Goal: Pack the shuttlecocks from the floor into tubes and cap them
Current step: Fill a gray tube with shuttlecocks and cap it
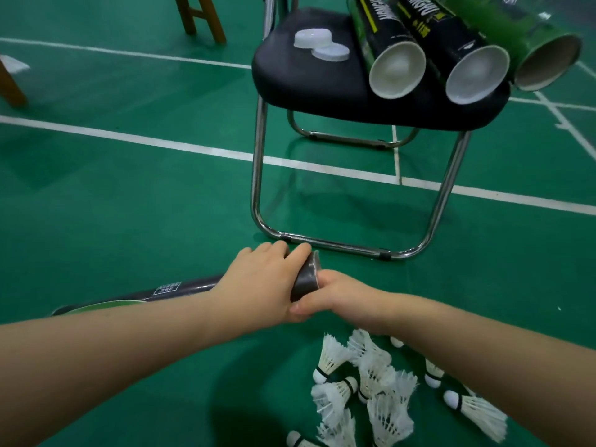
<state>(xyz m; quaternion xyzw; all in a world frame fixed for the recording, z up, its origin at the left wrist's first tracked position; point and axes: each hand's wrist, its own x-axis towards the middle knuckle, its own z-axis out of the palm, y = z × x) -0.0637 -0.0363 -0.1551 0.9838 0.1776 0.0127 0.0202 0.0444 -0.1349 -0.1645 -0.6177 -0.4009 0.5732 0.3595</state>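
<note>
Both hands work one tube point(305, 279) — left hand point(258, 279) clamped round it, right hand point(338, 295) curled at its mouth, seemingly feeding shuttlecocks point(371, 388) in.

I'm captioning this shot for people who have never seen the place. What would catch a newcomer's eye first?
Probably the two hands at centre: the left hand wraps the open end of a dark tube lying on the green floor, and the right hand meets it at the mouth. Next, the white shuttlecocks heaped at lower right, then three tubes and two white caps on the black chair above.
</note>
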